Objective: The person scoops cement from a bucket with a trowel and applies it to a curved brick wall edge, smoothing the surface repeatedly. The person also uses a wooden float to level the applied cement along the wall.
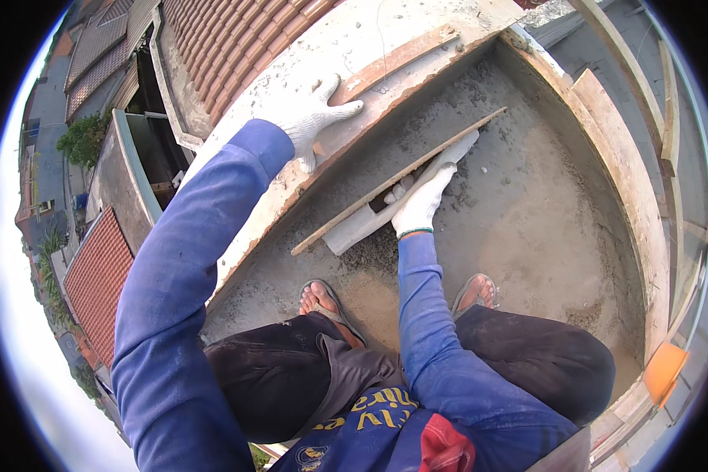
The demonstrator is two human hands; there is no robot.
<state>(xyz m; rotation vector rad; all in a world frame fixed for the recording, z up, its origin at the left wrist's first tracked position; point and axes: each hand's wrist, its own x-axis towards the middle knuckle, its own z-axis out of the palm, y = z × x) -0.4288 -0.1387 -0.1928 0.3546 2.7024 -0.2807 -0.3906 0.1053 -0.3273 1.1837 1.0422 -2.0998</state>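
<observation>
Watching remotely through the head view. 2 gloved hands in my feed, both in white knit gloves below blue sleeves (189, 220).

Right hand (421, 203): closed around the pale bar of a long float (358, 226), fingers showing in the gap between that bar and the tool's thin tan strip. The float lies aslant — near end to the left, far end up to the right — inside the walled recess, ahead of the feet. I cannot tell whether its whole face touches the floor.

Left hand (315, 122): empty, fingers spread, over the whitish ledge (279, 197) that borders the recess. It overlaps the near end of a reddish-brown board (397, 64) lying on that ledge; how firmly it presses, I cannot tell.

Grey mortar floor (527, 189) around the float, with a dark crumbly patch (376, 252) just below the tool's near half. 2 feet in sandals (337, 308) stand on the floor, 1 either side of the right forearm, knees bent.

To the right, a curved curb (633, 200) with timber (617, 47) beyond; at lower right, an orange object (662, 374) whose kind I cannot make out. Upper left: roof tiles (236, 39) beyond the ledge.
</observation>
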